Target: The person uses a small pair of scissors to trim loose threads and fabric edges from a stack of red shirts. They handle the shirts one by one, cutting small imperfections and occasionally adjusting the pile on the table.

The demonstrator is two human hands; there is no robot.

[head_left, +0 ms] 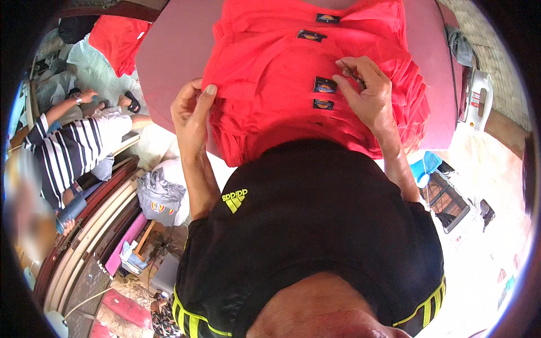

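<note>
Stack of red garments [270,107] lies on a pink desk [169,50], right in front of the person in the black shirt. Left hand [191,112] pinches the stack's left edge, thumb on top, fingers curled under the cloth. Right hand [366,90] rests on the stack's right part, fingers bent and pressed on the fabric beside a small dark rectangular label [325,85]; whether it grips any cloth I cannot tell. Second similar label [323,104] just below the first, two more [311,36] [328,18] farther up the stack, all dark with an orange-blue centre. White iron [476,98] stands right of the stack at the desk's edge. Another red cloth [118,39] lies left of the stack, off the desk. Person in a striped shirt [67,152] sits well left of the stack.
</note>
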